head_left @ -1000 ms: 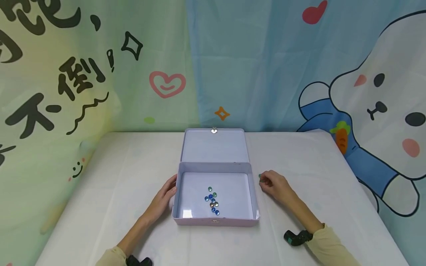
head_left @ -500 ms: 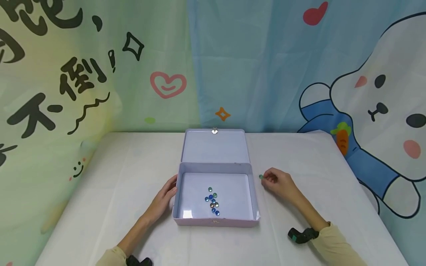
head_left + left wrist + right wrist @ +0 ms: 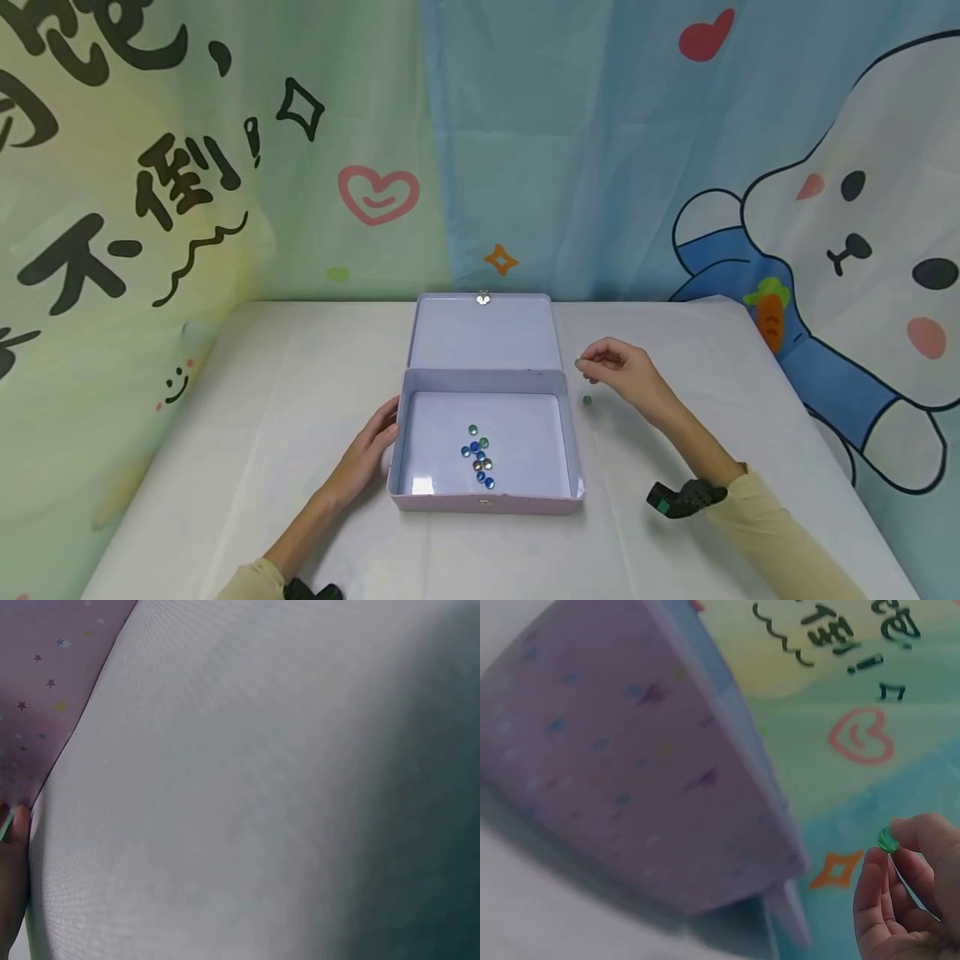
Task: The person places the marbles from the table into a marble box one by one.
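Observation:
My right hand [image 3: 618,367], raised to the right of the box, pinches a green glass marble [image 3: 888,840] between thumb and index finger. A second green marble [image 3: 587,400] lies on the white tablecloth below it. The lilac box [image 3: 487,502] stands with its lid [image 3: 483,332] folded back. Inside, several blue, green and amber marbles [image 3: 481,456] sit loosely together near the middle. My left hand [image 3: 367,450] rests against the box's left wall with fingers extended; part of it shows at the edge of the left wrist view.
White cloth covers the table [image 3: 315,350]. A printed curtain [image 3: 525,150] hangs behind it, with a cartoon animal on the right. Black wrist devices [image 3: 684,498] sit near both sleeves. Stars decorate the box's outer wall [image 3: 52,682].
My right hand has lifted from the tablecloth and moved away from me with a marble in its fingers. The other green marble stays on the cloth. My left hand has not moved.

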Demonstrator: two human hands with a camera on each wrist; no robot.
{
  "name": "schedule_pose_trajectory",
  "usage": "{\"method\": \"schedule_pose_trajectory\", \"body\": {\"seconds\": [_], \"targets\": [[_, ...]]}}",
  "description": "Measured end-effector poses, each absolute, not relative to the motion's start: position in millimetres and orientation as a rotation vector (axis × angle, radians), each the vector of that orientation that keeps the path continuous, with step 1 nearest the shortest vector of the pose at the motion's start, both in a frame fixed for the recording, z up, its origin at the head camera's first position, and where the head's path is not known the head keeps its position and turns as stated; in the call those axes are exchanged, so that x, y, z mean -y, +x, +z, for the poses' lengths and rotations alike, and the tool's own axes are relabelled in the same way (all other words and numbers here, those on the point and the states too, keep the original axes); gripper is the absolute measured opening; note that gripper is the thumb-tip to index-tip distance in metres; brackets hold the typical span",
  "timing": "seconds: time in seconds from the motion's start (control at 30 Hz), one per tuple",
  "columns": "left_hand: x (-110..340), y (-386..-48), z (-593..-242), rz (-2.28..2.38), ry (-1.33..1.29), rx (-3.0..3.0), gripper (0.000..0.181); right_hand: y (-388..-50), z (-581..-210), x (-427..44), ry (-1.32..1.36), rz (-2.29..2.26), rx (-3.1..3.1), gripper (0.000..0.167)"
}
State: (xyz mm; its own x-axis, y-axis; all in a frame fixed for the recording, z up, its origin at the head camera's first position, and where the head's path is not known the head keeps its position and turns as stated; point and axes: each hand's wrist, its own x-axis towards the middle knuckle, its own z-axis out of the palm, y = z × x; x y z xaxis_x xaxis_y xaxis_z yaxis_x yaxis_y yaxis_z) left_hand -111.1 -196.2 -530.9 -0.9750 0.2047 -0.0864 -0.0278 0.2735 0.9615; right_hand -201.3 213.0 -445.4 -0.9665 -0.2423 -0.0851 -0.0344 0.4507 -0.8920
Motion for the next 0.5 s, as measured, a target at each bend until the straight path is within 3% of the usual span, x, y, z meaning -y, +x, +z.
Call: {"method": "schedule_pose_trajectory", "body": {"seconds": [0.27, 0.5], "targets": [[196, -110, -532, 1.781, 0.178, -2.345, 0.052, -206, -408, -176, -0.425, -1.515, -2.442, 0.027], [197, -111, -532, 1.785, 0.177, -2.344, 0.052, -215, -399, -140, -0.679, -1.450, -2.378, 0.016]]}}
